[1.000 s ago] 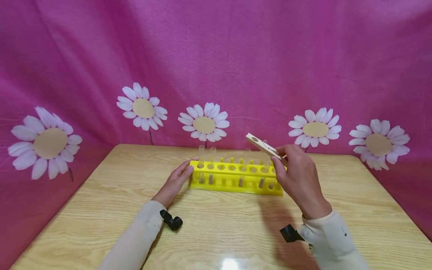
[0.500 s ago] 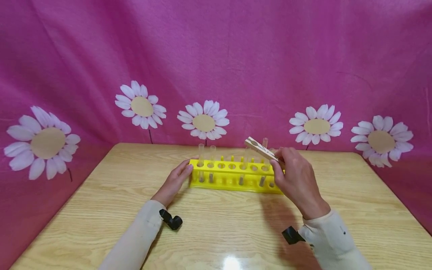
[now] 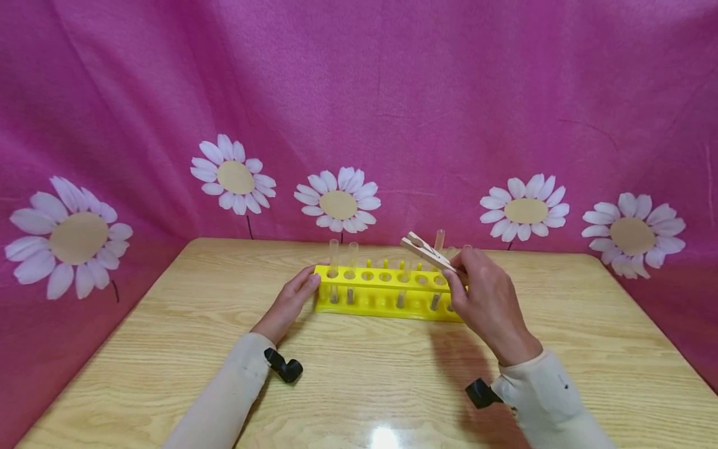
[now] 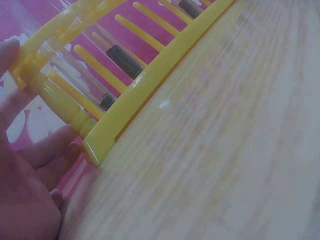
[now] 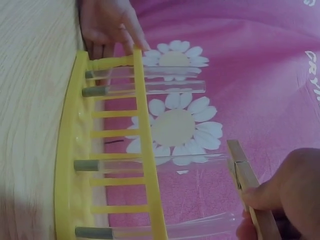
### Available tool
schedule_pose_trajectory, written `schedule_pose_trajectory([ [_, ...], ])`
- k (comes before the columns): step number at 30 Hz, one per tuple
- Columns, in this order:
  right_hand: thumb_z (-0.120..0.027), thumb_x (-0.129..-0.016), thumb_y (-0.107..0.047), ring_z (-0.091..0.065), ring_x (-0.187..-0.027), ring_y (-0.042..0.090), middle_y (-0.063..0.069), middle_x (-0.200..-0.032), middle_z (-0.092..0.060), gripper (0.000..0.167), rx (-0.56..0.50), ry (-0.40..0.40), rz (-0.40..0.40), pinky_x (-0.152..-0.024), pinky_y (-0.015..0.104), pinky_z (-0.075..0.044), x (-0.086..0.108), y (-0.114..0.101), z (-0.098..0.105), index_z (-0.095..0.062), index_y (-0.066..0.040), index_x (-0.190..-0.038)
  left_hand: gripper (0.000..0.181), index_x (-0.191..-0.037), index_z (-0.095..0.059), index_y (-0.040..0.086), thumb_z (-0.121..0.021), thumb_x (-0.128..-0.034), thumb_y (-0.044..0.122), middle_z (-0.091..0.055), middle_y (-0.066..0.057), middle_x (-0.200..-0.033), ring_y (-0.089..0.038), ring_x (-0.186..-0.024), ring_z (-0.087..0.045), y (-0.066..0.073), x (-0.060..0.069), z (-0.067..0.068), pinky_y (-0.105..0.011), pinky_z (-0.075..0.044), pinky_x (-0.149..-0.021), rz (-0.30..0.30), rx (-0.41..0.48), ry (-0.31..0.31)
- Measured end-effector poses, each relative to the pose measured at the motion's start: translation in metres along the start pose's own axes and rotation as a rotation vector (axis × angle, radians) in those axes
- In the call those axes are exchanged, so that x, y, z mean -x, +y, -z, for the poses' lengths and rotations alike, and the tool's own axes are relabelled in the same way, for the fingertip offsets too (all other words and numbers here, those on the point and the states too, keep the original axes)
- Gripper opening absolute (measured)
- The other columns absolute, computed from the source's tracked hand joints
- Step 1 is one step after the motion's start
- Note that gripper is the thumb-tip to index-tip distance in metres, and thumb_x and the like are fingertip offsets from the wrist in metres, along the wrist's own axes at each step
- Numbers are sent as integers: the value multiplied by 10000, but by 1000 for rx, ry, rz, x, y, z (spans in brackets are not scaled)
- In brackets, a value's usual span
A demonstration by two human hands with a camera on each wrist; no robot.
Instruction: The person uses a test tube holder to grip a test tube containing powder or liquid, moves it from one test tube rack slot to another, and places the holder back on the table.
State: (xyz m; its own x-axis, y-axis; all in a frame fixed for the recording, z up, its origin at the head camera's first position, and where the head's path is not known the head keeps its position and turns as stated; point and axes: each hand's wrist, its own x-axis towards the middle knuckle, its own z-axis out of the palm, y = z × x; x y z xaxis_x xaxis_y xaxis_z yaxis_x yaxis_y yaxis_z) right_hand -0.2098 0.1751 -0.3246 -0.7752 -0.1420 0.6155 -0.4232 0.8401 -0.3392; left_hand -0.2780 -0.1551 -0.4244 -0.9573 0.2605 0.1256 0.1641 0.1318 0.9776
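Note:
At its left end, my left hand [image 3: 285, 310] grips the yellow rack [image 3: 359, 307]; the left wrist view has that hand [image 4: 30, 192] around the rack's [image 4: 145, 95] end post. Clear tubes [image 3: 334, 255] with dark material at the bottom stand in several holes. My right hand [image 3: 493, 305] pinches a wooden clamp [image 3: 426, 252] above the rack's right part, its far jaws slightly apart. In the right wrist view, the clamp [image 5: 262, 220] is beside the open top of a tube [image 5: 200, 162]; contact is unclear. The right hand covers the rack's right end in the head view.
The rack stands on a light wooden table [image 3: 348, 386]. Behind and at the sides hangs a pink cloth [image 3: 426, 112] printed with white daisies [image 3: 339, 204]. A black device [image 3: 287, 368] is fastened near the left cuff, another [image 3: 482, 394] near the right.
My right hand and the clamp have shifted slightly left. The clamp's far jaws have parted. My left hand has stayed at the rack's end.

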Motion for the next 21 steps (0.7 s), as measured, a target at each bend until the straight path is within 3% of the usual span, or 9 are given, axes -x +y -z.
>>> schedule_pose_trajectory([
  [9,-707,-846,-45,-475,-613,182,48,-762,-551,138,-1,10,15,-534,308,-438,0,-1,-1,-578,-49,-895,557,-1466,-411,174,-439,-1002,483,-407,-25,-1485,-198,-1402,-288,2,0,0,-471,-172,-1163,22,-11,6],
  [15,-707,-843,-45,-464,-615,191,49,-765,-538,123,5,-37,2,-552,316,-425,1,-2,-3,-594,-35,-891,507,-1437,-444,245,-445,-996,494,-414,-6,-1477,-180,-1395,-294,0,0,1,-460,-172,-1165,27,-6,5],
  [21,-709,-850,-58,-470,-633,199,68,-782,-555,124,14,-88,-18,-575,330,-427,3,-3,-3,-605,-18,-904,536,-1451,-431,204,-437,-999,493,-414,-12,-1479,-181,-1398,-288,-2,-1,1,-473,-152,-1168,20,-5,-3],
])
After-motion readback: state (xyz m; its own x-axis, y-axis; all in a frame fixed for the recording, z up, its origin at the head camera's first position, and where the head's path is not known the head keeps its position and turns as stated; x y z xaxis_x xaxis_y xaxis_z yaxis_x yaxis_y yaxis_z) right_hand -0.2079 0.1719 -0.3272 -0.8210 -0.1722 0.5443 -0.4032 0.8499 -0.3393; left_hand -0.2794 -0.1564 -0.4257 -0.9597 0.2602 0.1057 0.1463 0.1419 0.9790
